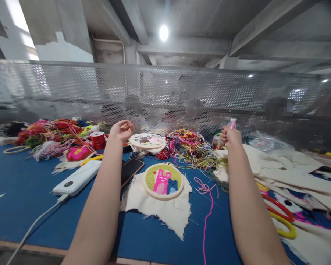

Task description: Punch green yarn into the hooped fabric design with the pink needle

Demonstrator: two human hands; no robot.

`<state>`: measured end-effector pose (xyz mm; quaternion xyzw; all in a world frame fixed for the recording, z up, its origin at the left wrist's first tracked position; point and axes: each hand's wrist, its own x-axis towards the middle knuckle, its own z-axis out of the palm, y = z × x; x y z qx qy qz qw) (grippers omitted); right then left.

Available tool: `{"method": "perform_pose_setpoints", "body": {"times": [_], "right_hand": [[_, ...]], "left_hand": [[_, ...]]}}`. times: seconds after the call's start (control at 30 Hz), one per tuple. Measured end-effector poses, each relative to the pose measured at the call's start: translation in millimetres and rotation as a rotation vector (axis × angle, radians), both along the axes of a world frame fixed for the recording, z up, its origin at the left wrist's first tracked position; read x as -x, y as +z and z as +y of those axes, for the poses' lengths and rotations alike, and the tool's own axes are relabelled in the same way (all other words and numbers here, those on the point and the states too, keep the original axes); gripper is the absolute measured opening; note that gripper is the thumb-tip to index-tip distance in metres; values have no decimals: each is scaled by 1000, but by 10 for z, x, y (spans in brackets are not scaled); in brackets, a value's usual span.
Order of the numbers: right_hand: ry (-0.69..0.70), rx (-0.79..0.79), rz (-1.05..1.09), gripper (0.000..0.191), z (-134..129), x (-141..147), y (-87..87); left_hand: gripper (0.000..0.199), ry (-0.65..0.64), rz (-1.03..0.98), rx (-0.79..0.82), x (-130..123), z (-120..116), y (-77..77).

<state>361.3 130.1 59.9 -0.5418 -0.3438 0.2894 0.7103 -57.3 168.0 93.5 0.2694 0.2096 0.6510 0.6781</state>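
Note:
My left hand point(122, 130) is raised over the far part of the table, its fingers curled together; whatever they may hold is too small to make out. My right hand point(232, 137), raised at the right, is closed around a small pink, pen-like tool with a whitish top point(232, 123). Between my forearms lies an embroidery hoop point(163, 199) on ragged cream cloth point(154, 206). Its textured yarn picture shows a pink rabbit-like figure and a blue one on green. To the right of the hoop, a pink yarn strand point(208, 217) runs towards the table's near edge.
Tangled yarn heaps point(191, 147) lie at the back. A second hoop point(146, 141), a red spool point(98, 140), a phone point(131, 171) and a cabled white power bank point(77, 178) are on the left. Cloth pieces point(281, 169) crowd the right; a perforated metal screen point(160, 84) stands behind.

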Motion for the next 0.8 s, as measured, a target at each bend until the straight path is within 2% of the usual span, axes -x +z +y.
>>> {"method": "perform_pose_setpoints", "body": {"times": [0.13, 0.23, 0.4, 0.5, 0.57, 0.6, 0.7, 0.8], "right_hand": [[108, 24, -75, 24, -65, 118, 55], [237, 4, -144, 7, -156, 279, 181], [535, -12, -242, 5, -420, 580, 428], [736, -8, -326, 11, -541, 703, 498], [811, -14, -391, 11, -570, 749, 511], [812, -17, -415, 10, -572, 763, 512], [734, -18, -444, 7, -560, 787, 515], [627, -21, -451, 6, -544, 787, 520]], "left_hand": [[14, 32, 230, -52, -46, 49, -14], [13, -38, 448, -144, -259, 31, -11], [27, -277, 679, -389, -1019, -243, -68], [23, -366, 703, -507, -1477, -472, -144], [12, -431, 741, -603, -1667, -575, -182], [5, -430, 754, -602, -1719, -602, -192], [17, -399, 757, -572, -1732, -588, -175], [27, -369, 724, -504, -1616, -491, -109]]}}
